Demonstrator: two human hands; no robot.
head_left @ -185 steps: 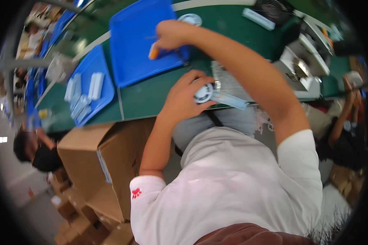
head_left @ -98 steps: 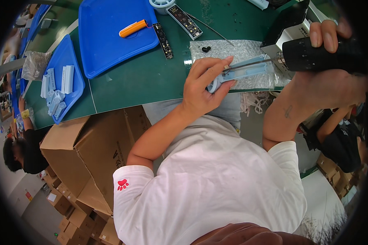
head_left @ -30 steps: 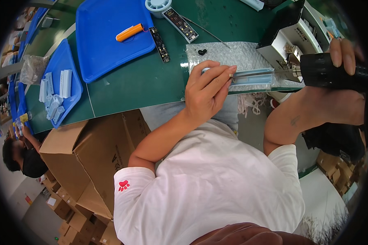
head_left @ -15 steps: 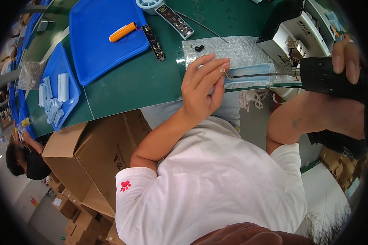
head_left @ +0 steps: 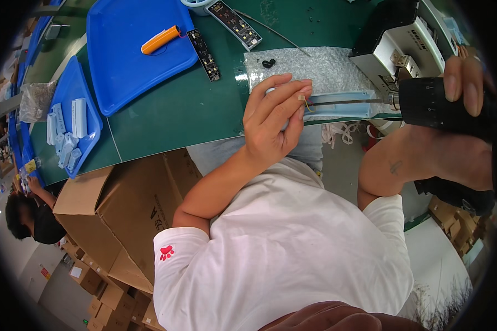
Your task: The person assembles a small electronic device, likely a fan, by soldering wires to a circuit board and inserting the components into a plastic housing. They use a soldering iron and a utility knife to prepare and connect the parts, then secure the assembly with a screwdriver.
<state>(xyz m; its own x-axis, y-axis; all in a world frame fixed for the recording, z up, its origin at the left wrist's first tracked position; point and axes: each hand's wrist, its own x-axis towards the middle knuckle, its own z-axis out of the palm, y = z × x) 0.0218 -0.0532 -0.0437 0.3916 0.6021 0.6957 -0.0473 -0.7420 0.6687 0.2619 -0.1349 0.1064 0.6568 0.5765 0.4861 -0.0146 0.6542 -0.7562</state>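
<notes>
blue plastic, pale and trough-shaped, makes up the long housing (head_left: 345,107) in this head view, lying along the front edge of the green bench (head_left: 165,124), beside a sheet of bubble wrap (head_left: 292,66). of the two hands, the left hand (head_left: 273,121) is curled around the housing's left end; the right hand (head_left: 463,88) grips a black powered screwdriver (head_left: 436,102), partly cut off by the dark rim. its long metal shaft (head_left: 350,101) runs along the trough toward the left fingertips, the tip too small to make out. a thin yellowish wire with a small connector (head_left: 301,97) sits right there, so a slipping bit could nick the wire or jab a finger. a loose left-hand hold could let the housing twist or slide off the edge. farther off, an orange cylinder (head_left: 160,39) on the blue tray (head_left: 110,83) seems wired to a narrow circuit board (head_left: 204,55) straddling its rim; a careless sleeve might tear that lead.
</notes>
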